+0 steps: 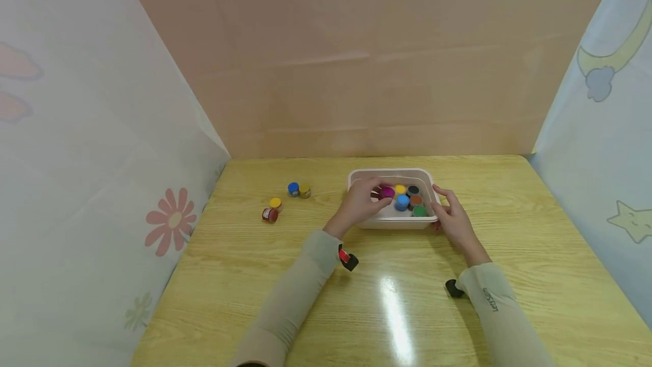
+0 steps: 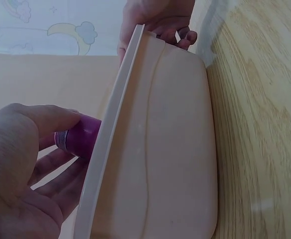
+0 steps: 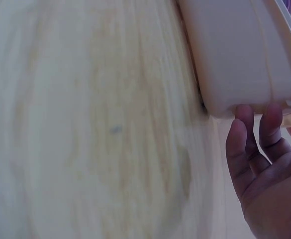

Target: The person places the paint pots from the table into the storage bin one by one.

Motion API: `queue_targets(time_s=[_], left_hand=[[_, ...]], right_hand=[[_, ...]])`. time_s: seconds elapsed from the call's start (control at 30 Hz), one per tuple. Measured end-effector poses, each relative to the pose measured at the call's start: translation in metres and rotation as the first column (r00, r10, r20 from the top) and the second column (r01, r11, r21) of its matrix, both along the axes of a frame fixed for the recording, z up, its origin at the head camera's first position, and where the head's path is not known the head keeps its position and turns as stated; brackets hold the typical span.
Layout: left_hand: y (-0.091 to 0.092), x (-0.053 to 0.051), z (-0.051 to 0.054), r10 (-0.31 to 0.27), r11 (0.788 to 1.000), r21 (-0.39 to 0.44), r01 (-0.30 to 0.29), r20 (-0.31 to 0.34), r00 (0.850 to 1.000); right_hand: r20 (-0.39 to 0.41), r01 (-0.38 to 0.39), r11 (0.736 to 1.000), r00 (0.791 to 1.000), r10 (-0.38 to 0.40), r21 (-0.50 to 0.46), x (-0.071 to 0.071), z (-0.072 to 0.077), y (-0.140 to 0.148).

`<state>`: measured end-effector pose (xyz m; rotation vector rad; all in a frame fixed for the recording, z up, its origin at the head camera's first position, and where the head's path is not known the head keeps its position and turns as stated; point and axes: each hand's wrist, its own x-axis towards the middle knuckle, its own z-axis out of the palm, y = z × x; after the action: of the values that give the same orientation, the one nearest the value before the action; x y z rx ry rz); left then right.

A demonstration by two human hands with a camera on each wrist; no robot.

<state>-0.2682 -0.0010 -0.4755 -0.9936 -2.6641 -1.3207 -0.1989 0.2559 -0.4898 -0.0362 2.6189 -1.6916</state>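
Observation:
My left hand pinches a small purple paint jar between thumb and fingers, above the near-left part of a whitish plastic tub. In the head view the jar's magenta lid shows past the fingers. My right hand grips the tub at its right end, with curled fingers against the outer wall below the rim. Inside the tub stand several paint jars, among them a blue one, a green one, a brown one, a black one and a yellow one.
To the left on the wooden table are a blue-lidded jar, a yellow jar, a yellow-lidded jar and a dark red jar on its side. A brown backdrop stands behind the table, with patterned sheets at both sides.

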Motion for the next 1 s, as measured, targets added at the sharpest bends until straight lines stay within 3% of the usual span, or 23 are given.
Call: queue_targets(time_s=[0.1, 0.27, 0.37, 0.83, 1.0], left_hand=[[0.005, -0.002, -0.001, -0.011, 1.000, -0.024, 0.010, -0.006, 1.000], [0.012, -0.004, -0.004, -0.028, 0.998, -0.052, 0.029, 0.016, 0.999], [0.015, -0.004, -0.004, -0.040, 0.997, -0.060, 0.042, 0.034, 0.999], [0.027, -0.007, -0.007, -0.075, 0.991, -0.110, 0.078, 0.034, 0.997], [0.030, -0.010, -0.007, -0.064, 0.987, -0.143, 0.070, 0.045, 0.997]], right_hand=[[0.003, 0.003, 1.000, 1.000, -0.003, 0.000, -0.003, -0.005, 0.003], [0.001, 0.017, 1.000, 1.000, -0.017, 0.014, -0.015, -0.030, 0.013], [-0.012, 0.020, 1.000, 1.000, -0.020, 0.014, -0.017, -0.038, 0.015], [-0.030, 0.025, 1.000, 0.999, -0.025, 0.001, -0.015, -0.036, 0.014], [-0.022, 0.020, 1.000, 1.000, -0.020, -0.006, -0.016, -0.036, 0.013]])
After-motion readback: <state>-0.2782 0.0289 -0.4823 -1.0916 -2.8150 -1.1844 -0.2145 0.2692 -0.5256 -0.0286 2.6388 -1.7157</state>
